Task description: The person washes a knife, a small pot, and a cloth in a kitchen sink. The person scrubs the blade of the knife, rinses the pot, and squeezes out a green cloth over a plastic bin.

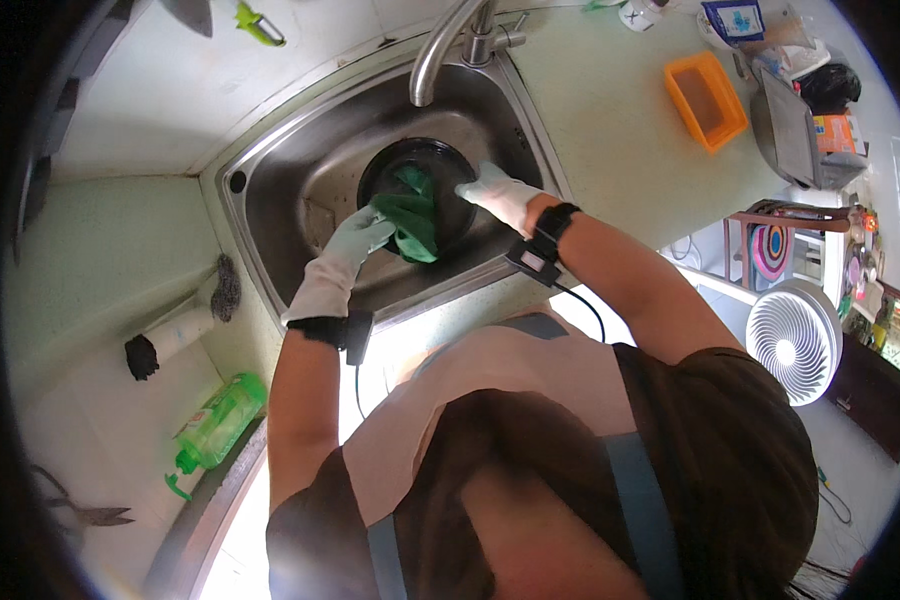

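In the stainless-steel sink lies a black round pan. My left hand, in a whitish glove, holds a green cloth between thumb and fingers. The cloth is bunched over the pan's inside and drapes past its near rim. Also gloved, my right hand grips the pan's right rim, with the thumb on the inner side; its other fingers are partly hidden. A metal faucet arches over the far side of the sink, and no water shows at its spout.
An orange plastic container stands on the pale green counter at right, beside a grey dish rack. To the left are a green pump bottle and a dark scouring pad. A green peeler hangs on the wall.
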The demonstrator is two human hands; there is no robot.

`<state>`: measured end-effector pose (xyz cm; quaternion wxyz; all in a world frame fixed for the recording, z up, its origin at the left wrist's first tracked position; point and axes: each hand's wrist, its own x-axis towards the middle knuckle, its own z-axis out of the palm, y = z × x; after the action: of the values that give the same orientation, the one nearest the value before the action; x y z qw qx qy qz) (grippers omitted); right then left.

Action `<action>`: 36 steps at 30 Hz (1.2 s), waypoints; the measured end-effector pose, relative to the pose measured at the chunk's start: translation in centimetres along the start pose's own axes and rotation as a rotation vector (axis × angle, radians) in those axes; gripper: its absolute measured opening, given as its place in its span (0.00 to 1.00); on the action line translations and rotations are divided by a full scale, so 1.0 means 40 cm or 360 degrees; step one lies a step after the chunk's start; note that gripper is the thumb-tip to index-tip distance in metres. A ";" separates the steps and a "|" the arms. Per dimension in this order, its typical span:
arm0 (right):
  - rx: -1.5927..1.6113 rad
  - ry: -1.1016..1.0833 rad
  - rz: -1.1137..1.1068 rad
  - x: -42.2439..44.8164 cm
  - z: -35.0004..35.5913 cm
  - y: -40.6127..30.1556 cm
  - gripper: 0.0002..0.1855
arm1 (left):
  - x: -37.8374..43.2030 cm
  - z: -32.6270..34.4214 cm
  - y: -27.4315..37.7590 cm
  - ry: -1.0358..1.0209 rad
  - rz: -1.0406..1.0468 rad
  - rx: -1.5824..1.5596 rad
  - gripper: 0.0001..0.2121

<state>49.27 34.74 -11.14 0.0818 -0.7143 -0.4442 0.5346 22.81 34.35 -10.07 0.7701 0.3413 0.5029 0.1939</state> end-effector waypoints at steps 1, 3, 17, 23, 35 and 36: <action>0.0015 0.0001 0.0003 -0.009 -0.011 0.012 0.27 | 0.032 0.001 -0.011 -0.0028 0.0040 0.0296 0.21; 0.0410 0.0057 -0.0715 -0.046 -0.032 0.040 0.32 | 0.099 0.005 -0.061 -0.0062 -0.0067 0.0314 0.23; 0.0750 0.0499 -0.0737 -0.250 -0.208 0.158 0.17 | 0.192 0.406 0.131 -0.0048 -0.0613 0.2640 0.20; 0.0845 0.0677 -0.0714 -0.210 -0.309 0.211 0.17 | 0.397 -0.012 -0.180 -0.0404 -0.0095 0.1815 0.21; 0.0430 0.1326 -0.0722 -0.147 -0.658 0.554 0.18 | -0.002 0.108 0.203 -0.0074 -0.0093 0.0585 0.14; 0.1155 0.1136 -0.0544 -0.149 -0.679 0.510 0.17 | -0.018 0.118 0.205 -0.0092 -0.0070 0.0582 0.14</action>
<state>82.94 28.10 -7.81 0.5553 -0.6950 -0.2852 0.3567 27.16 38.00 -2.44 0.7133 0.4700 0.5149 0.0725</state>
